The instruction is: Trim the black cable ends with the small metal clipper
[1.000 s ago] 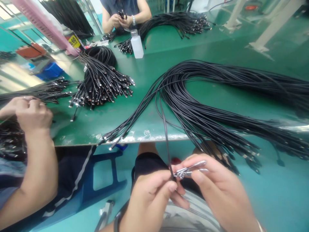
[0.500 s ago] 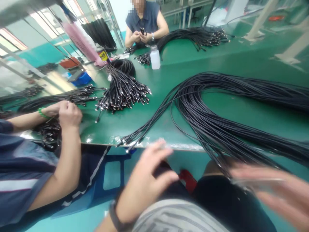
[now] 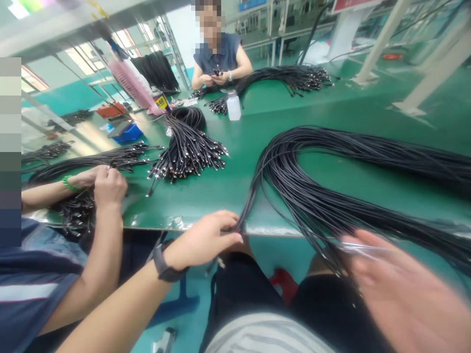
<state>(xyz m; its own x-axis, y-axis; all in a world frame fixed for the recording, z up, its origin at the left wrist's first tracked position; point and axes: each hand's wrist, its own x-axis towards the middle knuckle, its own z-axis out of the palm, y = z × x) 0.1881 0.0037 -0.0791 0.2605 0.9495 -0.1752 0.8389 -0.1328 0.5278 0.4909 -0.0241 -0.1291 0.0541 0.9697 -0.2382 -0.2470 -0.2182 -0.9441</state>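
Observation:
At the table's front edge, my left hand (image 3: 208, 238) is closed round a few black cables (image 3: 251, 196), close to their ends. These cables bend away from a large bundle of black cables (image 3: 290, 171), which curves across the table to the right. Low on the right, my right hand (image 3: 401, 279) is blurred. A thin, clear, plastic-looking strip (image 3: 362, 248) lies between its thumb and fingers. The bundle's other cable ends (image 3: 329, 257) hang over the edge just left of that hand.
Another cable bundle (image 3: 187, 147) with metal-tipped plugs lies mid-table. Behind it stand a white bottle (image 3: 233, 107) and a pink rack (image 3: 130, 81). One co-worker's hands (image 3: 110, 186) handle cables at left; another person (image 3: 221, 59) sits opposite. White posts (image 3: 382, 44) rise at the right.
My left hand has moved up to the table edge and closed on the few cables, whose ends have shifted right. My right hand has moved slightly up and left. The view has tilted up.

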